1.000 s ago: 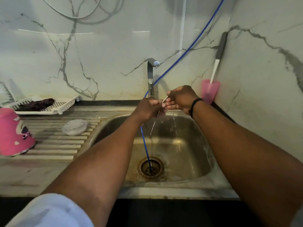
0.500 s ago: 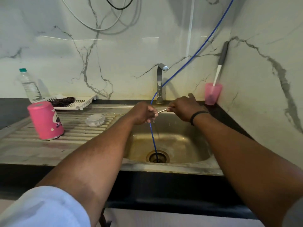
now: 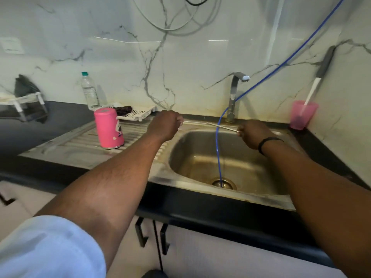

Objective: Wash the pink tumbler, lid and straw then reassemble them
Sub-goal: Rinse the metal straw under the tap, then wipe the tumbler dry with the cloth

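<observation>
Clear plastic, thin and pale, the straw stretches level across the middle of the frame, just above the back rim of the steel sink. I hold it at both ends. My left hand is curled round one end, centre frame; my right hand, right of centre, pinches the other end, or perhaps a thin cleaning wire drawn from it. Two fine lines seem to overlap near the middle, and I cannot tell them apart. I judge the hands are spread so the piece stays taut over the basin and any drips fall into it.

Left of centre, the pink tumbler stands mouth down on the ribbed draining board, most likely placed so to drain. The lid I cannot find; my left arm may hide it.

Behind the sink rises the tap, with no water visible. A blue hose comes down from the upper right and runs into the drain, crossing the straw.

Further out, on the dark bench: a white slotted tray, a water bottle at the marble wall, and at far right a pink cup holding a long-handled brush.
</observation>
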